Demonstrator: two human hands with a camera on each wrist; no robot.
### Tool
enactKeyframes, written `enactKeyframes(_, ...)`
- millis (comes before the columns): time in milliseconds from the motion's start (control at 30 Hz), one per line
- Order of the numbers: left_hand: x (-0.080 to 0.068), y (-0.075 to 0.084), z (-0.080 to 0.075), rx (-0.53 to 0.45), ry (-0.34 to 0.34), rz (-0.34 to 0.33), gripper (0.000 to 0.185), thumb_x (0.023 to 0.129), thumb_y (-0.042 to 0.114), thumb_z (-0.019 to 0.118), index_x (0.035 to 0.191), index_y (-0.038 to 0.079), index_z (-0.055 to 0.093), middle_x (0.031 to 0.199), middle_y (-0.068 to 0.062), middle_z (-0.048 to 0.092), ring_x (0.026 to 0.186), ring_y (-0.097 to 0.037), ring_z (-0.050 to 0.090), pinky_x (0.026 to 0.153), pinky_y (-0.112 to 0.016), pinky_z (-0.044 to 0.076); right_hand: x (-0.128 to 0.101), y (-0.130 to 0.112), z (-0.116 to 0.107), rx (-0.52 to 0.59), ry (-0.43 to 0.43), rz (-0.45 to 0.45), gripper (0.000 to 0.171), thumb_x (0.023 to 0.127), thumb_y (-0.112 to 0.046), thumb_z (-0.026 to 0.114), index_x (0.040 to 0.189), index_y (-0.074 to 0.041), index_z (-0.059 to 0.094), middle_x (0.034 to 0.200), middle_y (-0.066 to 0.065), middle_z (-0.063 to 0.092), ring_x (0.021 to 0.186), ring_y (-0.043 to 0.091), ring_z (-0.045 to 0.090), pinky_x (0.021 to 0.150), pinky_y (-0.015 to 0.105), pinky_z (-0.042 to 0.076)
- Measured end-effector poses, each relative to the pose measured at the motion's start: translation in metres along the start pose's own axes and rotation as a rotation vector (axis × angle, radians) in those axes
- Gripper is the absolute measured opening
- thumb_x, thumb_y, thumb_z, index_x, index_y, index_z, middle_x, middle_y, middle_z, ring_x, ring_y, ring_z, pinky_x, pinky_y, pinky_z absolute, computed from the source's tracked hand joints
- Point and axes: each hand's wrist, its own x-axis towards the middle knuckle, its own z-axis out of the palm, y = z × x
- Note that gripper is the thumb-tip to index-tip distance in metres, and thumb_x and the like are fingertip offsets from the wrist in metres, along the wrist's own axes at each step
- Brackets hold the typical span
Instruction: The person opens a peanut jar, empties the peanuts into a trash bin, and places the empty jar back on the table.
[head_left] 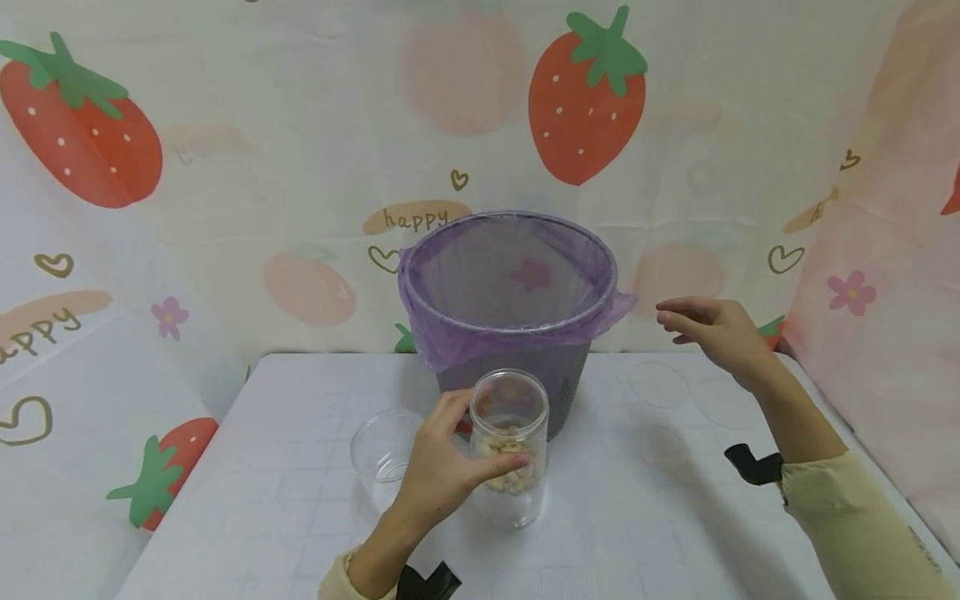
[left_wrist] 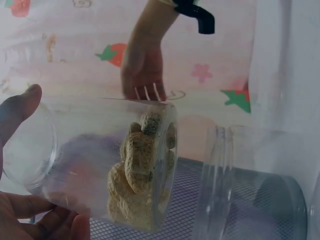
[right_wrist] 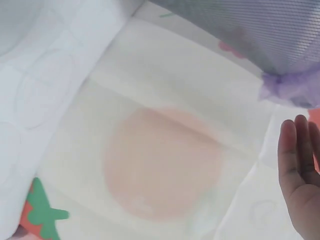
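My left hand (head_left: 438, 467) holds a clear jar (head_left: 510, 400) upright, thumb across the near side and fingers round the far left. Unshelled peanuts (left_wrist: 135, 165) lie in the jar's bottom, and its mouth is uncovered. Just below its base, a second clear jar (left_wrist: 255, 190) shows in the left wrist view. My right hand (head_left: 712, 329) hovers to the right of the bin, fingers slightly bent, with nothing in it. In the right wrist view its fingers (right_wrist: 288, 145) point towards the purple bag's edge.
A grey mesh bin (head_left: 566, 379) lined with a purple bag (head_left: 457, 342) stands at the back middle of the white table (head_left: 285, 508). Another clear open container (head_left: 375, 442) stands left of the held jar. Behind hangs a strawberry-print cloth (head_left: 322, 167).
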Motion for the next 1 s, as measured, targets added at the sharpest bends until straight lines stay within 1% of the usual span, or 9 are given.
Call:
enactKeyframes(33, 0.000, 0.000, -0.001, -0.005, 0.000, 0.001, 0.073, 0.063, 0.029, 0.091, 0.128, 0.013, 0.061, 0.120, 0.000, 0.060, 0.101, -0.014, 0.056, 0.083, -0.027, 0.050, 0.003, -0.004, 0.000, 0.005, 0.010, -0.014, 0.043, 0.100, -0.027, 0.056, 0.130, 0.004, 0.057, 0.093, -0.033, 0.061, 0.086, -0.008, 0.061, 0.078, 0.009, 0.051)
enactKeyframes(100, 0.001, 0.000, -0.003, -0.014, 0.000, -0.006, 0.073, 0.063, 0.028, 0.091, 0.128, 0.013, 0.060, 0.121, 0.000, 0.060, 0.101, -0.014, 0.057, 0.084, -0.028, 0.051, 0.010, -0.011, 0.000, 0.018, 0.034, -0.037, 0.042, 0.099, -0.026, 0.057, 0.128, 0.005, 0.058, 0.092, -0.033, 0.061, 0.085, -0.007, 0.061, 0.077, 0.009, 0.051)
enactKeyframes(233, 0.000, -0.001, -0.004, -0.015, -0.003, -0.016, 0.074, 0.063, 0.028, 0.091, 0.129, 0.013, 0.060, 0.120, 0.000, 0.060, 0.102, -0.014, 0.056, 0.084, -0.028, 0.051, 0.024, -0.026, 0.005, 0.054, 0.077, -0.076, 0.044, 0.099, -0.029, 0.057, 0.128, 0.005, 0.059, 0.092, -0.029, 0.062, 0.087, -0.004, 0.060, 0.076, 0.010, 0.052)
enactKeyframes(333, -0.001, -0.002, -0.002, -0.013, -0.003, -0.016, 0.074, 0.063, 0.029, 0.091, 0.129, 0.014, 0.060, 0.120, 0.000, 0.060, 0.102, -0.014, 0.056, 0.084, -0.028, 0.050, 0.034, -0.035, 0.011, 0.063, 0.086, -0.083, 0.047, 0.099, -0.032, 0.057, 0.127, 0.005, 0.059, 0.094, -0.024, 0.063, 0.089, -0.001, 0.061, 0.076, 0.010, 0.052)
enactKeyframes(533, 0.000, -0.004, -0.001, -0.015, -0.012, -0.002, 0.074, 0.065, 0.028, 0.091, 0.130, 0.013, 0.059, 0.122, -0.001, 0.060, 0.104, -0.015, 0.056, 0.085, -0.031, 0.051, 0.045, -0.045, 0.021, 0.014, 0.079, -0.009, 0.050, 0.097, -0.041, 0.058, 0.126, -0.001, 0.063, 0.110, 0.006, 0.069, 0.089, 0.001, 0.061, 0.077, 0.013, 0.052)
enactKeyframes(600, 0.000, -0.005, -0.001, -0.017, -0.015, 0.002, 0.075, 0.065, 0.027, 0.091, 0.131, 0.012, 0.059, 0.122, -0.001, 0.060, 0.105, -0.015, 0.056, 0.085, -0.031, 0.051, 0.048, -0.046, 0.023, -0.001, 0.081, 0.010, 0.049, 0.096, -0.042, 0.058, 0.125, -0.002, 0.065, 0.111, 0.010, 0.069, 0.087, 0.000, 0.062, 0.076, 0.013, 0.052)
enactKeyframes(700, 0.000, -0.005, -0.001, -0.013, -0.018, 0.005, 0.077, 0.065, 0.026, 0.091, 0.133, 0.010, 0.057, 0.123, -0.002, 0.060, 0.105, -0.015, 0.056, 0.085, -0.029, 0.051, 0.052, -0.048, 0.025, -0.011, 0.085, 0.019, 0.048, 0.096, -0.040, 0.058, 0.123, 0.000, 0.066, 0.103, 0.004, 0.071, 0.082, 0.000, 0.061, 0.074, 0.014, 0.052)
enactKeyframes(833, -0.001, -0.005, 0.000, -0.006, -0.018, -0.003, 0.077, 0.065, 0.026, 0.091, 0.133, 0.010, 0.057, 0.123, -0.002, 0.060, 0.105, -0.015, 0.056, 0.085, -0.029, 0.051, 0.055, -0.051, 0.026, -0.023, 0.082, 0.022, 0.049, 0.097, -0.039, 0.058, 0.122, 0.002, 0.066, 0.089, -0.009, 0.069, 0.079, 0.001, 0.059, 0.071, 0.015, 0.050)
enactKeyframes(1000, -0.002, -0.006, 0.000, -0.011, -0.022, -0.017, 0.077, 0.066, 0.027, 0.090, 0.133, 0.012, 0.057, 0.124, -0.001, 0.060, 0.105, -0.015, 0.055, 0.086, -0.033, 0.051, 0.056, -0.055, 0.028, 0.023, 0.054, 0.055, 0.051, 0.097, -0.037, 0.057, 0.125, 0.005, 0.063, 0.086, -0.015, 0.065, 0.078, 0.000, 0.059, 0.072, 0.013, 0.050)
